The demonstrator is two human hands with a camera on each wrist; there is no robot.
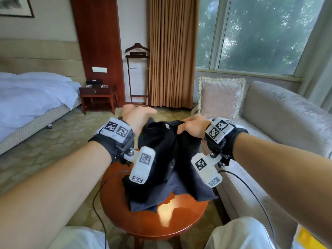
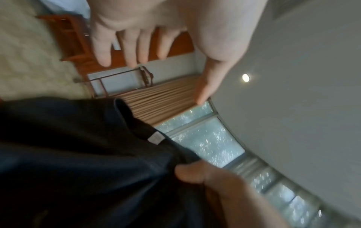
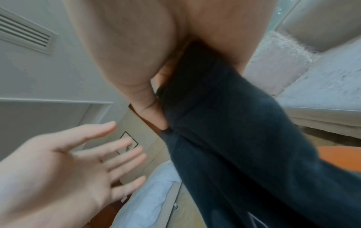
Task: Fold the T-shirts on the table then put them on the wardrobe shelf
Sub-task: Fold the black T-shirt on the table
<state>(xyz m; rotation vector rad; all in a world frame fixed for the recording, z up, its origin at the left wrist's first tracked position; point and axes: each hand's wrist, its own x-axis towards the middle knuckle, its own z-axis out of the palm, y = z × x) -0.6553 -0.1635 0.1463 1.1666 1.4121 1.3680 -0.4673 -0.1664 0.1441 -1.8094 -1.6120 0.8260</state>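
A black T-shirt [image 1: 161, 141] hangs lifted above the round wooden table [image 1: 161, 225], its lower part still bunched on the tabletop. My right hand [image 1: 193, 127] grips the shirt's top edge near the collar, fingers curled round the cloth [image 3: 215, 108]. A white neck label [image 2: 155, 138] shows on the collar. My left hand [image 1: 138, 115] is just left of the shirt, fingers spread and straight, holding nothing [image 2: 136, 50]. A second dark blue-grey T-shirt [image 1: 143, 203] lies under the black one on the table.
A grey sofa [image 1: 269, 114] with a fringed cushion [image 1: 221, 97] stands right of the table. A bed [image 1: 32, 97] is at the left, a nightstand [image 1: 98, 96] and a valet stand [image 1: 137, 72] behind, brown curtains [image 1: 172, 51] beyond. Carpet lies between bed and table.
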